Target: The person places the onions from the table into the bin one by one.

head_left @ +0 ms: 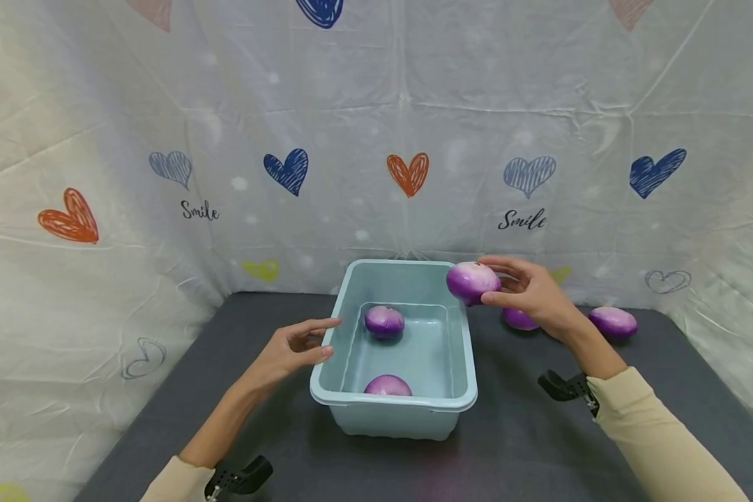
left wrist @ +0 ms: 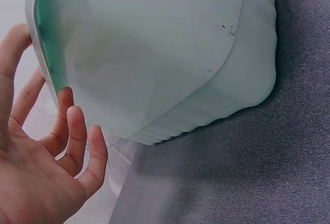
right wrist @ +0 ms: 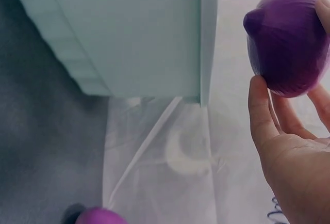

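Over the right rim of a light blue plastic tub (head_left: 428,348), my right hand (head_left: 537,296) holds a red onion (head_left: 469,282) between thumb and fingers. The same onion (right wrist: 289,43) appears close up in the right wrist view, its stubby end toward the tub. My left hand (head_left: 293,346) rests its index finger and thumb at the tub's left rim, and its other fingers are loosely bent outside the wall, as the left wrist view shows. Inside the tub lie two red onions, one at mid-left (head_left: 384,322) and one by the near wall (head_left: 388,385), partly hidden by the rim.
On the dark grey tabletop (head_left: 508,418), right of the tub, sit a red onion (head_left: 519,319) partly behind my right hand and another (head_left: 613,323) farther right. A pale curtain (head_left: 351,223) printed with hearts hangs right behind the table.
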`<state>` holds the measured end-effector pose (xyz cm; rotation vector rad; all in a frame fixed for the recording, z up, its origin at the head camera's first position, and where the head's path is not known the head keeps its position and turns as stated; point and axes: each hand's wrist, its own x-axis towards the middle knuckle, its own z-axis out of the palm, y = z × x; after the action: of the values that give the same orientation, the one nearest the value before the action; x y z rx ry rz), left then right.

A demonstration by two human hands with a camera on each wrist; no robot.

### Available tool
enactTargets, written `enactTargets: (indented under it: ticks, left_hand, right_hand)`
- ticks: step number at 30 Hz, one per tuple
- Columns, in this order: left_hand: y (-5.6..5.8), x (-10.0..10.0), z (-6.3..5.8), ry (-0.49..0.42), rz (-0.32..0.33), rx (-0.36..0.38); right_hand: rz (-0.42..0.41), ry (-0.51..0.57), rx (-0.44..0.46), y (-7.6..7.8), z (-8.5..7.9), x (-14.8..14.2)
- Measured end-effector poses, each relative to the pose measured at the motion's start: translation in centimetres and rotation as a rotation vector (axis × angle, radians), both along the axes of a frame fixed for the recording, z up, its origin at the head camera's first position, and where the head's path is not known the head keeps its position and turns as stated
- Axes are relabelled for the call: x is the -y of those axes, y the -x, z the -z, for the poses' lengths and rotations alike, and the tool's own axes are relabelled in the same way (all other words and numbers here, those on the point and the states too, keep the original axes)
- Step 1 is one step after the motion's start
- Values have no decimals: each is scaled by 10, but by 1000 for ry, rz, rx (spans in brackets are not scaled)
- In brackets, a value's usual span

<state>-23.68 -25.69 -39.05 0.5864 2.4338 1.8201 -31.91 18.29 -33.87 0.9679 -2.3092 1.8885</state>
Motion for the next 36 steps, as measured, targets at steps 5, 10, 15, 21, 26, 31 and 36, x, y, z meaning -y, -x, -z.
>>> enactTargets:
  ticks: [5, 10, 15, 21, 26, 31, 36]
  left_hand:
    - [0, -1, 0, 0, -3, 8]
    - [0, -1, 0, -3, -6, 10]
    - [-1, -1, -1, 4, -8, 6]
    - [-2, -2, -2, 18, -9, 5]
    - [-2, -3, -2, 14, -8, 2]
    - [-2, -2, 0, 4, 5, -14]
    - [-2, -2, 0, 0, 3, -17]
  right_hand:
    - [-50, 13, -17, 2, -4, 11]
    - [-88, 19, -24, 4, -5, 23]
    - [-127, 7, -16, 4, -6, 33]
    - [-172, 8, 24, 0, -7, 39]
    - [-233, 54, 57, 0, -4, 38]
    - [-205, 38, 45, -1, -2, 32]
    - [-161, 22, 50, -1, 2, 22]
